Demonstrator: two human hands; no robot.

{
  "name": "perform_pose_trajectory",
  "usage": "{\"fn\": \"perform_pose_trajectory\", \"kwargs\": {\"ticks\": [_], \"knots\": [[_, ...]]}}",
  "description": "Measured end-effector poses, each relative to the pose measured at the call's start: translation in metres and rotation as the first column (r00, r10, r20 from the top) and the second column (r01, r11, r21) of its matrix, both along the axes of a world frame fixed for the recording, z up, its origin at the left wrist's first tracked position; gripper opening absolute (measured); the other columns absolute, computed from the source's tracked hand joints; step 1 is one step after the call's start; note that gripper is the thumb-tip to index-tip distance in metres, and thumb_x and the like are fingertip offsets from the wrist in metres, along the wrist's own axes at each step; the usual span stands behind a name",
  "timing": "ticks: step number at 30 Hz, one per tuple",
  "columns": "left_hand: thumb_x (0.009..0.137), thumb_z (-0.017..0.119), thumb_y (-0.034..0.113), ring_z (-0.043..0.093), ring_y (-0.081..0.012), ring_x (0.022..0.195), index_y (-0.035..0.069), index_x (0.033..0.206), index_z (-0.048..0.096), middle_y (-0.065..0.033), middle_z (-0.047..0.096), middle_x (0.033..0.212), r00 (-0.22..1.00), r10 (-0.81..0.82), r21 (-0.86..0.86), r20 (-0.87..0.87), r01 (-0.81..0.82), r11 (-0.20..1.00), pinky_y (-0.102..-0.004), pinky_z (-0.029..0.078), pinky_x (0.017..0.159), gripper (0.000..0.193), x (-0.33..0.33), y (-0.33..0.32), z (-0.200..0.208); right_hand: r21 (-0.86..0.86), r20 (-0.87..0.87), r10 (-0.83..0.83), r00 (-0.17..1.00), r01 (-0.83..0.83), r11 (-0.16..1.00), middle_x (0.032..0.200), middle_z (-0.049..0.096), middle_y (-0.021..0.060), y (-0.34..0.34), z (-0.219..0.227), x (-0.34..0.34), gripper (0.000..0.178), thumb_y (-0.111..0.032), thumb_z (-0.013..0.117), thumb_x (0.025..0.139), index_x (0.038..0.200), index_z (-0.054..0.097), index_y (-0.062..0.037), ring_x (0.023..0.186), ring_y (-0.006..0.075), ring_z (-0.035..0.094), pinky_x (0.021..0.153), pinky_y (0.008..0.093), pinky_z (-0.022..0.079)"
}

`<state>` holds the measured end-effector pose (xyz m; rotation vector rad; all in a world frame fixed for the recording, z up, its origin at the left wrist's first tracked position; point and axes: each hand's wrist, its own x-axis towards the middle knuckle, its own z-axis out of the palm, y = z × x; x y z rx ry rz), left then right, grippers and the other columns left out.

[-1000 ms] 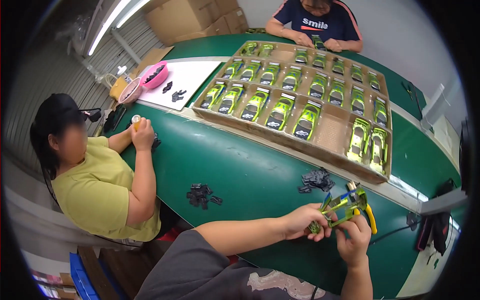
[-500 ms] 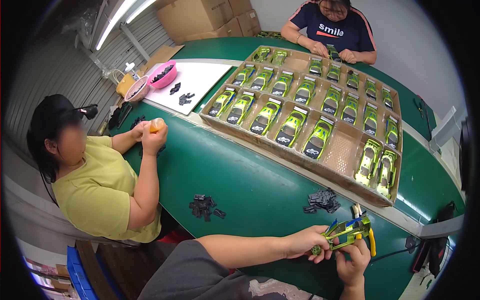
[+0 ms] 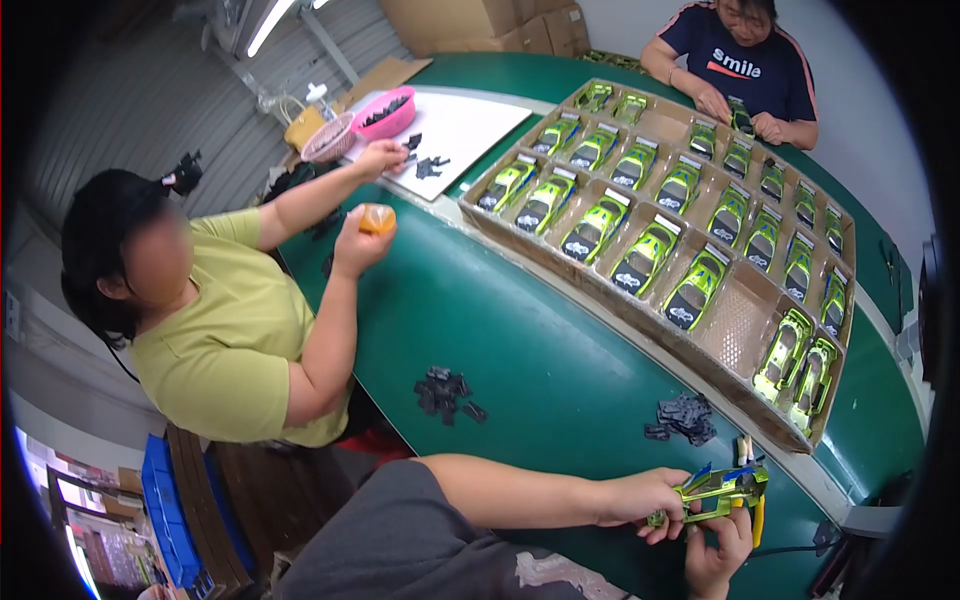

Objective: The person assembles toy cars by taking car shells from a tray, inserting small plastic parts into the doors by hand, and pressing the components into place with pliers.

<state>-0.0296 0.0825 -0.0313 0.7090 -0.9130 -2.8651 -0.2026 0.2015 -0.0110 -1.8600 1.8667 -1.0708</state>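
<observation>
The green desk [image 3: 520, 345] spreads before me, with one co-worker [image 3: 225, 320] at its left edge and another person [image 3: 735, 85] at its far edge. Between its near and far edges lies a cardboard tray [image 3: 737, 320], its compartments holding green toy cars [image 3: 595, 228]. Toward the desk's near edge, on the right, my left hand [image 3: 650, 498] clasps the left end of a green car shell [image 3: 722, 490], and my right hand [image 3: 720, 552] pinches the shell's near side. A yellow-handled tool [image 3: 758, 522] sits just beside the shell's right end, partly hidden by it. The smallest things are loose black pieces: one heap [image 3: 687, 418] near the tray's near edge, a second heap [image 3: 445, 395] close to the desk's left edge.
</observation>
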Motion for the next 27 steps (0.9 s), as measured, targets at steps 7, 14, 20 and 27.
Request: {"fn": "perform_pose_trajectory", "kwargs": {"ticks": [7, 14, 20, 27], "knots": [[0.078, 0.052, 0.002, 0.058, -0.0143, 0.048, 0.000, 0.115, 0.049, -0.0136, 0.063, 0.075, 1.000, -0.004, 0.029, 0.007, 0.004, 1.000, -0.0225, 0.040, 0.039, 0.037, -0.0003, -0.0010, 0.0013, -0.080, -0.124, 0.019, 0.992, -0.029, 0.996, 0.087, 0.067, 0.0116, -0.0040, 0.0031, 0.0007, 0.025, -0.002, 0.079, 0.063, 0.085, 0.070, -0.0082, 0.082, 0.0317, 0.063, 0.080, 0.0404, 0.048], [0.078, 0.053, 0.002, 0.058, -0.0141, 0.047, 0.000, 0.114, 0.048, -0.0135, 0.063, 0.074, 1.000, -0.005, 0.052, -0.008, 0.006, 0.999, -0.0222, 0.040, 0.038, 0.036, -0.0029, 0.0021, -0.0019, -0.087, -0.124, 0.037, 0.992, -0.048, 0.995, 0.091, 0.068, 0.0136, -0.0015, 0.0009, -0.0037, 0.024, -0.002, 0.079, 0.065, 0.087, 0.070, -0.0065, 0.085, 0.0330, 0.064, 0.080, 0.0409, 0.049], [0.078, 0.052, 0.001, 0.058, -0.0145, 0.047, 0.000, 0.114, 0.048, -0.0139, 0.063, 0.074, 1.000, -0.011, 0.025, 0.008, 0.011, 1.000, -0.0226, 0.040, 0.038, 0.036, -0.0021, 0.0005, 0.0047, -0.107, -0.156, 0.032, 0.987, -0.050, 0.993, 0.093, 0.068, 0.0137, -0.0007, -0.0002, -0.0040, 0.025, -0.004, 0.080, 0.065, 0.087, 0.070, -0.0076, 0.088, 0.0338, 0.064, 0.083, 0.0435, 0.048], [0.078, 0.052, 0.002, 0.059, -0.0147, 0.048, 0.000, 0.113, 0.048, -0.0141, 0.063, 0.074, 1.000, -0.005, 0.044, 0.007, 0.004, 0.999, -0.0228, 0.040, 0.038, 0.035, 0.0001, 0.0009, 0.0015, -0.084, -0.172, 0.022, 0.985, -0.037, 0.996, 0.092, 0.068, 0.0130, 0.0004, -0.0005, -0.0018, 0.026, -0.005, 0.080, 0.064, 0.087, 0.070, -0.0083, 0.088, 0.0332, 0.064, 0.086, 0.0442, 0.047]]}}
